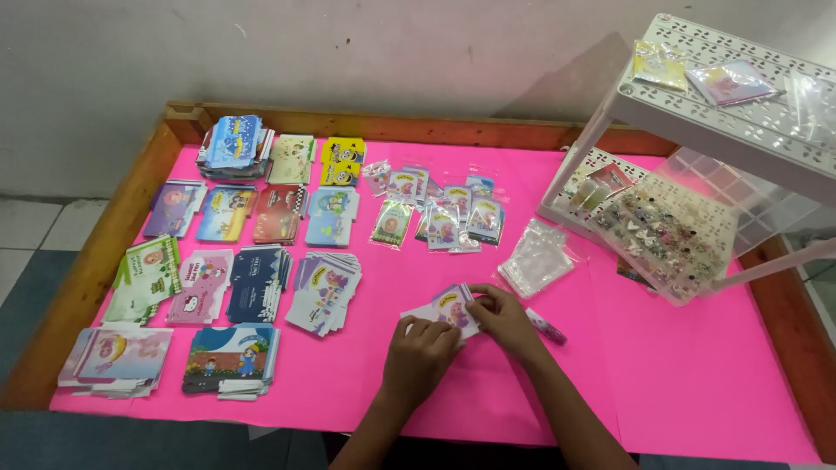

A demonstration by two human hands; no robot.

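Both hands (461,326) grip, seemingly, one printed card (450,306) over pink table (679,392), grey wall (348,52) behind.

Both bare hands, left hand (420,346) and right hand (503,315), pinch a small printed paper card (446,309), slightly glossy. Matt pink paper sheet (679,383) covers the table, rough unpainted wood frame (104,261) round it; stacks of printed cardboard (258,283) look smooth. Clear glossy plastic bags (535,258); white perforated plastic rack (723,96), clear plastic bead box (670,231).
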